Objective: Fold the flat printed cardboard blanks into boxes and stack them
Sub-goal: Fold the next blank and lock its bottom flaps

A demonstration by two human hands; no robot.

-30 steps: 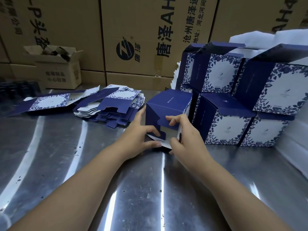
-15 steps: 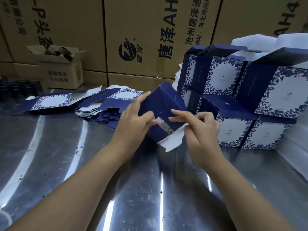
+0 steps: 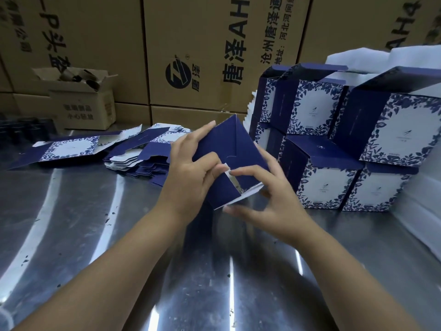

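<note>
A half-folded dark blue box [image 3: 235,149] is held tilted above the steel table, its bottom flaps turned toward me. My left hand [image 3: 191,173] grips its left side, fingers along the back and thumb pressing a bottom flap. My right hand [image 3: 267,199] holds the right side, with its thumb and forefinger on the white inner flap. A pile of flat printed blanks [image 3: 143,154] lies to the left. Finished blue-and-white boxes [image 3: 334,144] are stacked two high on the right.
The shiny steel table [image 3: 100,235] carries small dark specks. One opened blank [image 3: 69,149] lies apart at far left. A small open carton [image 3: 81,101] stands behind it, in front of a wall of large brown cartons [image 3: 214,51]. White foam sheets [image 3: 429,192] lie along the right side.
The box was lifted off the table and tipped back so its underside faces me. Both hands moved from its near end to the bottom flaps, which are now folded further in.
</note>
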